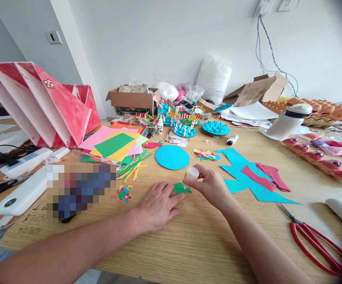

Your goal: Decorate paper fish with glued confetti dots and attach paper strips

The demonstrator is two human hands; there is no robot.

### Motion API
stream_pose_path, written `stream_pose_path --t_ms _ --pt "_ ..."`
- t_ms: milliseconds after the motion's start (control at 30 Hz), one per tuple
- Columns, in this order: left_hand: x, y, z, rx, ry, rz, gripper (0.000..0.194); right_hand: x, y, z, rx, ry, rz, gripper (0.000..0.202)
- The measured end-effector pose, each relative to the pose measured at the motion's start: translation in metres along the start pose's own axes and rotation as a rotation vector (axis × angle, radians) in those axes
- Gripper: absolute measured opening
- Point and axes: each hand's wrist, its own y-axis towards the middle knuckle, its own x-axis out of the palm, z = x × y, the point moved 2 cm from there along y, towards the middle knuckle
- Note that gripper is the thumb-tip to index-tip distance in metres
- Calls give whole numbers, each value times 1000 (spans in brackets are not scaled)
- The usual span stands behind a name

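My left hand [159, 205] lies flat on the wooden table with fingers apart, its fingertips beside a small green paper cutout [182, 188]. Above and to the right of the cutout, my right hand [208, 183] grips a small white bottle [192, 173] between thumb and fingers, tilted toward the green paper. Behind both hands lies a blue paper circle [172, 157]. A little pile of coloured paper dots [124, 193] sits left of my left hand.
Red-handled scissors [318, 244] lie at the right. Blue paper scraps [248, 173] are right of my right hand. Coloured sheets [114, 145] and paper strips [134, 165] are at the left. A power bank [26, 191], white flask [290, 122] and finished blue crafts [215, 128] stand around.
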Motion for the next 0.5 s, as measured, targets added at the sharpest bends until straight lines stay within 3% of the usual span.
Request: stream_pose_path --t_ms 500 --pt "1 -1 0 -6 -11 8 38 2 -3 -5 -48 72 -68 17"
